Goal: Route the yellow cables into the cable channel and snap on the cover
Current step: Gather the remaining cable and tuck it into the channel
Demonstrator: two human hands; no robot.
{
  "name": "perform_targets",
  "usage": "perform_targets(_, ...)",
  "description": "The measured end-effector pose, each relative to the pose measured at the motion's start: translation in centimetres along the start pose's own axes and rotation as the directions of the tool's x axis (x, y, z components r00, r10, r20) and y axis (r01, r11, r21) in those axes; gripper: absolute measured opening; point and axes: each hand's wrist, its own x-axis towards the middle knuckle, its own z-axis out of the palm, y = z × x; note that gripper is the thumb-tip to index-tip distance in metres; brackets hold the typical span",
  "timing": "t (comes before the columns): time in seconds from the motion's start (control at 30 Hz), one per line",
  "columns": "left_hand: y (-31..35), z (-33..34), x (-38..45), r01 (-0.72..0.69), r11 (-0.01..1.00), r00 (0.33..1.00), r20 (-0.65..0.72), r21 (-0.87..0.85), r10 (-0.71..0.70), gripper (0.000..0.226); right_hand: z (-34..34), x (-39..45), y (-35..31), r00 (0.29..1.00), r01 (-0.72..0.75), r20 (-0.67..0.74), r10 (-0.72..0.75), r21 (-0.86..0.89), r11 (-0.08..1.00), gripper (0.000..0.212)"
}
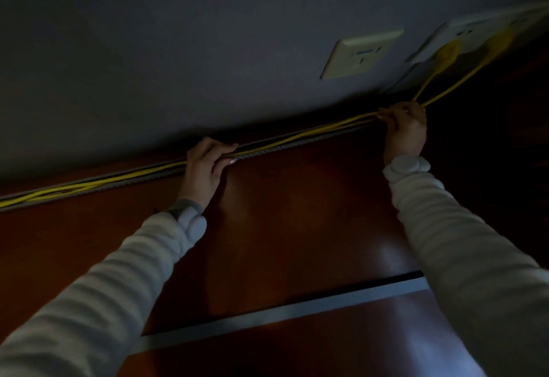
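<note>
Two yellow cables run along a slotted grey cable channel at the back edge of a dark wooden desk, where it meets the wall. My left hand is closed over the cables and the channel's edge near the middle. My right hand pinches both cables further right, where they rise towards yellow plugs in a white socket strip. A long grey strip, likely the channel cover, lies flat on the desk in front of me.
A white wall socket sits on the grey wall left of the socket strip. The reddish-brown desk top stretches between the channel and the grey strip. The scene is dim, and the far right is in deep shadow.
</note>
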Motion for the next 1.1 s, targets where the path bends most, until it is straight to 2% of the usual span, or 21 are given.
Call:
perform_targets(0.1,-0.2,0.1,0.0,-0.002,1.000,1.000,-0.018,0.014,0.002,0.023,0.8,-1.7,0.3,1.000,-0.023,-0.010,0.023,-0.005,1.000,0.024)
perform_targets(0.23,-0.3,0.1,0.0,0.006,1.000,1.000,-0.011,0.005,-0.006,0.024,2.1,-3.6,0.6,0.996,0.081,-0.008,-0.084,-0.213,0.974,0.033)
perform_targets(0.33,-0.2,0.2,0.1,0.006,1.000,1.000,-0.009,0.003,-0.006,0.024,2.1,-3.9,0.3,0.997,0.073,-0.004,-0.077,-0.259,0.963,0.038)
perform_targets(0.5,-0.3,0.1,-0.1,0.043,0.998,0.998,0.034,0.034,-0.044,0.025,1.7,-3.4,-0.2,0.994,0.084,0.097,-0.052,-0.371,0.925,0.053)
perform_targets(0.63,0.8,-0.2,-0.5,0.022,0.983,0.998,0.046,0.180,-0.030,0.034,1.7,-3.2,-1.9,0.983,0.078,0.183,0.014,-0.482,0.872,0.065)
perform_targets(0.77,2.8,-1.1,-2.8,-0.002,0.976,1.000,0.017,0.217,-0.002,0.048,1.1,-3.8,-4.1,0.975,-0.026,0.188,0.117,-0.428,0.903,0.068)
perform_targets(0.9,4.1,-2.3,-6.3,-0.054,0.976,0.997,0.064,0.212,0.042,0.047,0.3,-7.0,-7.3,0.964,0.161,0.257,-0.072,-0.346,0.924,0.059)
perform_targets(1.0,4.3,-2.9,-9.2,-0.063,0.981,0.988,0.148,0.184,0.036,0.047,0.5,-10.8,-9.7,0.909,0.289,0.384,-0.161,-0.304,0.908,0.057)
perform_targets(1.1,4.5,-3.9,-12.9,-0.033,0.982,0.986,0.168,0.185,0.001,0.043,0.3,-15.6,-12.1,0.853,0.366,0.476,-0.212,-0.258,0.894,0.058)
